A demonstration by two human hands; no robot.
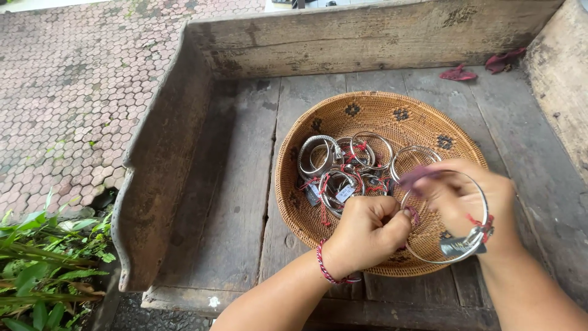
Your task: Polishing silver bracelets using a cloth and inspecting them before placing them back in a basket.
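Both hands (429,211) pinching bangle (450,214) over basket (373,110); weathered wooden tray (239,184), cobbled ground (73,92).

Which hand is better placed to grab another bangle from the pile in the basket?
Probably left: the left hand is closer to the bangle pile in the woven basket, while the right hand has a silver bangle around it.

woven basket (367,116): tan w/ dark flower dots | bangles (343,159): silver, red strings | wrist cord (324,266): red-white twist | wooden tray (245,184): weathered grey-brown | cloth scraps (458,74): dark red | paving (67,92): reddish hexagons
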